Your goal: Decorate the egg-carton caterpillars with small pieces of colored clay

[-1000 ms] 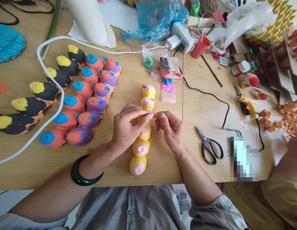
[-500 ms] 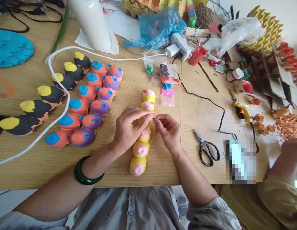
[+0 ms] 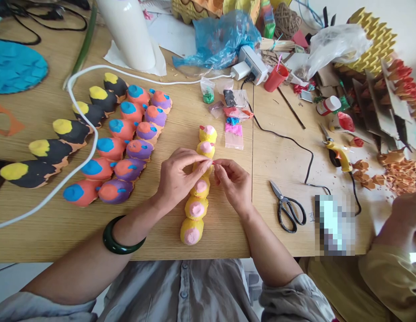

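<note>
My left hand and my right hand meet over a yellow-covered egg-carton strip. Thumb and forefinger are pinched on each hand, and between the fingertips shows a small piece of red clay. The strip lies lengthwise in front of me, its several bumps capped with pink; the two farthest bumps also bear small red bits. My hands hide part of its middle. Beyond it lie small plastic bags of coloured clay, pink, blue, red and black among them.
Black, orange and purple painted egg-carton strips lie left, crossed by a white cable. Scissors, a pixelated device and a yellow glue gun lie right. Another person's arm rests at the right edge.
My right fingertips have come slightly closer to my left ones around the red piece. The rest of the table looks the same, apart from a slight camera shift.
</note>
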Demonstrator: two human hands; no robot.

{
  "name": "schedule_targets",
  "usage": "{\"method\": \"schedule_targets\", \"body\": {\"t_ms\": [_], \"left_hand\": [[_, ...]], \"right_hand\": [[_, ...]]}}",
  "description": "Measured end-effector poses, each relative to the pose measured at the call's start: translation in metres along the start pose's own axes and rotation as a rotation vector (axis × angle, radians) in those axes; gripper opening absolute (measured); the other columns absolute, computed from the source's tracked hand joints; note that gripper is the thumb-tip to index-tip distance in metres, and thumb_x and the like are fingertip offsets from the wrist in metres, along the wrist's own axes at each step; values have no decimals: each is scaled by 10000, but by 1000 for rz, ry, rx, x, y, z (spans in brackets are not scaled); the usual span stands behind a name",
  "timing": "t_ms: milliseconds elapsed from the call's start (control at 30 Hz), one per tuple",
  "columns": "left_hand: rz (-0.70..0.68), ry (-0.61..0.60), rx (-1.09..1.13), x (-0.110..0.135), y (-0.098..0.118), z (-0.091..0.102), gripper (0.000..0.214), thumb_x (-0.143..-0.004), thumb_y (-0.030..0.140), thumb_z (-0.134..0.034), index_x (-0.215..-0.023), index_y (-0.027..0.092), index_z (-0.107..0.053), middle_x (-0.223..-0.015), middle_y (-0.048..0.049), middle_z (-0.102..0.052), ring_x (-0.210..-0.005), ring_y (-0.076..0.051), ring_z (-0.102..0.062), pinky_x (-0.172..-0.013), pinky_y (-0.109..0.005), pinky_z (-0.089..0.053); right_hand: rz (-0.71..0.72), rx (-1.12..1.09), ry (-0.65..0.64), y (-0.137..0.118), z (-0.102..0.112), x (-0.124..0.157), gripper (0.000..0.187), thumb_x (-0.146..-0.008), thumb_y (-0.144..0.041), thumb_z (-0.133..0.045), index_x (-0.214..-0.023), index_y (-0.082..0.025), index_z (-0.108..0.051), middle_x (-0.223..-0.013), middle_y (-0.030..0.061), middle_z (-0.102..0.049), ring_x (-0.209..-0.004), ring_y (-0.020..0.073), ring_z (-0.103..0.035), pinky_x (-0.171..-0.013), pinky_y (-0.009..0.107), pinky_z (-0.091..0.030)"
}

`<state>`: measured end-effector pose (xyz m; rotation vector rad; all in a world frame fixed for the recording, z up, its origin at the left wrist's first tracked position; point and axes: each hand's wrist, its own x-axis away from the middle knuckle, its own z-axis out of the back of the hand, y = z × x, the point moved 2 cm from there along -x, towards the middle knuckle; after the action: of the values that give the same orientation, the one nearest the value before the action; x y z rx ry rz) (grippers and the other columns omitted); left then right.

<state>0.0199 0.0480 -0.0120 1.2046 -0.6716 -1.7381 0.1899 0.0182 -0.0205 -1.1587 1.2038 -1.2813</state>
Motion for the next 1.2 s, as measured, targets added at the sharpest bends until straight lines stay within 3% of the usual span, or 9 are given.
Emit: {"method": "schedule_targets", "body": {"t_ms": [233,333,767,1200], "left_hand": [[405,80,228,-15,-21,5,171,-914,386,-744,-865,232,-799,-914,-33,-831,-882,-223,-776,-846,-318,-624],[481,103,277,-21,-26,2,166,-876,377,-744,-822,227,-791,-885,-41,-827,-875,-225,-773,-833,-305,-621],[448,95,220,-26,-46,-10,237,-888,419,-733,-854,193,-797,-884,-41,-825,-840,-208,-762,-789,-289,-580],[476,59,63,-27,-42,-10,284,-875,471,-707,-844,197,-774,-892,-56,-814,-816,-216,-735,-794,-303,-574]], "right_hand": [[-71,27,17,9,6,-8,383,-984,-579,-650,-1029,-204,-715,-582,-69,-535,-497,92,-474,-506,255,-379],[-83,53,6,12,6,-11,340,-981,-538,-655,-1022,-204,-709,-597,-64,-551,-505,95,-485,-522,261,-385],[-57,71,-1,10,4,-12,225,-973,-402,-618,-1008,-196,-702,-595,-66,-548,-508,93,-474,-522,260,-380],[-50,90,-8,9,4,-12,197,-974,-371,-612,-998,-198,-704,-607,-63,-558,-503,92,-493,-515,258,-394]]}}
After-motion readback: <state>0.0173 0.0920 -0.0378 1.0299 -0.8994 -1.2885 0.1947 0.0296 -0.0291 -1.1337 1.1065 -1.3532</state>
